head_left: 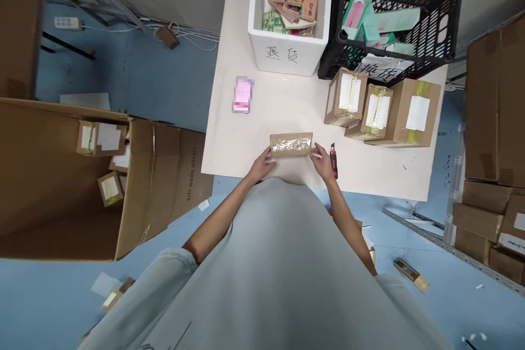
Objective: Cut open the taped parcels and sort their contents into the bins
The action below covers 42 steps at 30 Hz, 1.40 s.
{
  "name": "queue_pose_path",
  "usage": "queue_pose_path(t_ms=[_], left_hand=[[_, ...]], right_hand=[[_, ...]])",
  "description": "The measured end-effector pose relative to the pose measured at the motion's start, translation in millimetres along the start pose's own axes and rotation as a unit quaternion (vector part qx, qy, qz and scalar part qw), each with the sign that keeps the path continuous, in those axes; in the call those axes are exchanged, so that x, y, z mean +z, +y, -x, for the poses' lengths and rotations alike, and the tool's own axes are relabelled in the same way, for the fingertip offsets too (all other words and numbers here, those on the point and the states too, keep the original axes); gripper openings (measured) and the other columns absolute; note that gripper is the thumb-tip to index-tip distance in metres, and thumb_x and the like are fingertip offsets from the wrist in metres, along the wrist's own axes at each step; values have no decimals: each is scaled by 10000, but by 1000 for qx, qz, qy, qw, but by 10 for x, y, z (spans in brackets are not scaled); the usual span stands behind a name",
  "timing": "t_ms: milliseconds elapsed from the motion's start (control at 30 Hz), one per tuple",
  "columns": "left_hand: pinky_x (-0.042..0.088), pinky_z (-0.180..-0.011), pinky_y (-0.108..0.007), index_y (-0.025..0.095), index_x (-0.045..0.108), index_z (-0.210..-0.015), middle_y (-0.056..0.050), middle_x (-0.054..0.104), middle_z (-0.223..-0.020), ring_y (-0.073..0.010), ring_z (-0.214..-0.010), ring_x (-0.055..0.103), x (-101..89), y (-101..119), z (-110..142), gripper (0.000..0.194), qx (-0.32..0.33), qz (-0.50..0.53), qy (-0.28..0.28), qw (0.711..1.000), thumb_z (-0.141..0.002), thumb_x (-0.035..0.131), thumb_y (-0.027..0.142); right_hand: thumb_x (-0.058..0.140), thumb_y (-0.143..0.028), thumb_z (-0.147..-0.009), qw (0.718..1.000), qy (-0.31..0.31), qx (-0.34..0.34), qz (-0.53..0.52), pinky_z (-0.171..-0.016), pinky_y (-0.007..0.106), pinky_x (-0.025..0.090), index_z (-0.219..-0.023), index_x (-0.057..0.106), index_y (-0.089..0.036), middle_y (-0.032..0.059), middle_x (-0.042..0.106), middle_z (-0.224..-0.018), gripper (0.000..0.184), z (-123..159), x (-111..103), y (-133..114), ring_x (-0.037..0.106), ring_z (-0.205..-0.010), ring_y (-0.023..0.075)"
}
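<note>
A small brown cardboard box [291, 144] sealed with clear tape lies near the front edge of the white table [279, 104]. My left hand [262, 165] grips its left end and my right hand [322, 161] grips its right end, fingers curled on the box. A red and black utility knife [333, 162] lies on the table just right of my right hand.
Three taped brown parcels [381, 112] stand at the table's right. Behind them are a black crate [389, 16] and a white bin [291, 11] of small packages. A pink blurred item [241, 94] lies mid-table. A large open carton [74, 175] with parcels stands on the floor at left.
</note>
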<state>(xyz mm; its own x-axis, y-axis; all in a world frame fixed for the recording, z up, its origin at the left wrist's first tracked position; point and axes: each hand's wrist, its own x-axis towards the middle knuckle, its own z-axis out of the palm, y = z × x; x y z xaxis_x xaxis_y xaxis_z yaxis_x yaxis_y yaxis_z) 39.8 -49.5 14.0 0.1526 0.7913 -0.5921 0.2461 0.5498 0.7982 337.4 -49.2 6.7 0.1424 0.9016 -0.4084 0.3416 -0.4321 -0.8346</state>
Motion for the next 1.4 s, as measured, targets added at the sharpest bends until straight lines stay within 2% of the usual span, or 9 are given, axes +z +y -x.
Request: queue_pose_path(t_ms=[167,267,367,500,667,867,1100,1267,1400], left_hand=[[562,-1199,-509,172,621,-1624,-175,689,-1599,-371,-1506,621,69,-112,260,850,2,-19,46,999,-806,771,347],[580,-1181,-495,177,691,-1537,-166,741,-1525,-361,-1471,654,136,-124,413,748,8,-21,78,997,-822,793,373],[599,-1163,-487,172,725,-1475,-155,786,-1440,-347,-1396,704,191,-91,480,676,11,-19,109,994,-847,815,407],[584,-1187,-484,146,761,-1401,-141,840,-1279,-333,-1273,756,238,-30,369,584,-8,-32,137,990,-897,806,438],[575,-1186,-511,136,791,-1317,-186,794,-1413,-351,-1280,751,300,-23,147,482,-66,-36,137,988,-924,764,414],[568,-1200,-506,127,733,-1432,-204,709,-1562,-355,-1365,714,407,-118,203,602,-80,-7,111,991,-930,758,458],[578,-1194,-484,135,743,-1450,-164,798,-1427,-339,-1264,777,435,-239,337,653,-80,-8,105,991,-832,833,323],[596,-1183,-471,174,823,-1303,-115,862,-1264,-323,-1254,790,404,-244,412,474,-53,-1,144,988,-845,815,296],[607,-1181,-481,165,829,-1285,-129,846,-1329,-320,-1274,782,414,-126,487,424,-1,21,158,987,-888,798,312]], right_hand=[[736,-522,-949,999,-47,0,-27,-1127,521,633,-1461,745,-275,121,697,-1355,569,605,-24,256,691,-1321,305],[735,-580,-965,997,-60,-12,-36,-1142,523,635,-1455,757,-276,123,701,-1346,577,776,-93,308,698,-1320,310],[691,-662,-1001,997,-65,-25,-27,-1150,502,636,-1434,769,-259,135,710,-1364,596,695,-173,296,700,-1328,312],[629,-738,-1022,998,-53,-20,7,-1148,500,632,-1349,791,-216,174,738,-1378,638,306,-206,258,713,-1317,334],[664,-668,-1029,996,-84,-3,24,-1201,521,585,-1349,766,-191,182,785,-1382,583,-3,-175,292,746,-1298,338],[724,-565,-986,991,-131,34,8,-1183,545,604,-1428,730,-183,184,739,-1508,584,214,-155,472,757,-1307,350],[776,-586,-930,992,-118,33,-1,-1176,594,616,-1454,734,-208,184,718,-1511,647,368,-82,603,721,-1359,366],[791,-705,-906,994,-107,-30,-8,-1178,548,627,-1396,790,-220,175,713,-1488,690,343,-222,462,669,-1422,362],[787,-746,-920,992,-90,-83,-29,-1159,521,643,-1381,814,-255,153,706,-1523,674,309,-359,201,689,-1398,341]])
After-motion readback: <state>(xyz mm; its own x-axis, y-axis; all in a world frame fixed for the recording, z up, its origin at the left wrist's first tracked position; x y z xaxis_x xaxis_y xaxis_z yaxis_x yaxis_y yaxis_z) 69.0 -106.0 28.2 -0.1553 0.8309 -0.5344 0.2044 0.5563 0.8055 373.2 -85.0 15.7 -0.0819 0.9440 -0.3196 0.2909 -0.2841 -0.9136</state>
